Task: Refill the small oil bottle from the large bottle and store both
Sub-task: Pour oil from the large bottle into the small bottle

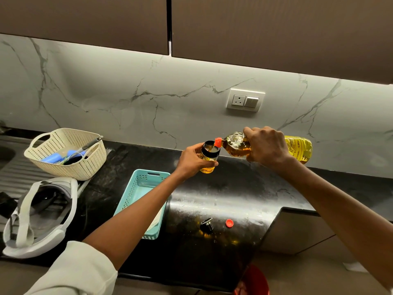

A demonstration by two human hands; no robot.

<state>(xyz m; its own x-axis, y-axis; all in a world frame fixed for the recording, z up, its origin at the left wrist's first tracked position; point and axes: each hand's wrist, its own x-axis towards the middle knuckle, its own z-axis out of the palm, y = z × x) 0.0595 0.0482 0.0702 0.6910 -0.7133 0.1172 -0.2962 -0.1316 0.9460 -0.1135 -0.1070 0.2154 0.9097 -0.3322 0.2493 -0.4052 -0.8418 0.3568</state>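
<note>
Left hand point(192, 161), centre of frame: fingers and thumb curled round the small oil bottle point(209, 155), holding it off the counter point(223, 194), mouth tipped slightly right. Bottle is open, with yellow oil in its lower part.

Right hand point(265, 145), right of centre: gripping the large bottle point(297, 147) from above round its shoulder. Bottle lies nearly horizontal, base to the right, orange neck point(218, 142) at the small bottle's rim. Can't tell if they touch. A thin stream of oil shows inside the small bottle's mouth. Large bottle is partly full.

Both bottles are in the air over the back edge of the black counter, near the marble wall.

Lower centre, on the counter: black cap point(206, 225) on its side, orange cap point(229, 223) just right of it, apart.

Teal basket point(146, 184) sits under the left forearm, left of the caps. Cream basket point(66, 154) at mid left holds blue items and a grey-handled tool. Below it is a grey-and-white strapped object point(42, 216), which I can't identify.

Wall socket point(245, 100) is above the bottles. Brown cabinets point(276, 28) run across the top. Red bin point(255, 279) at the bottom edge. White sleeve point(80, 269) at lower left.
</note>
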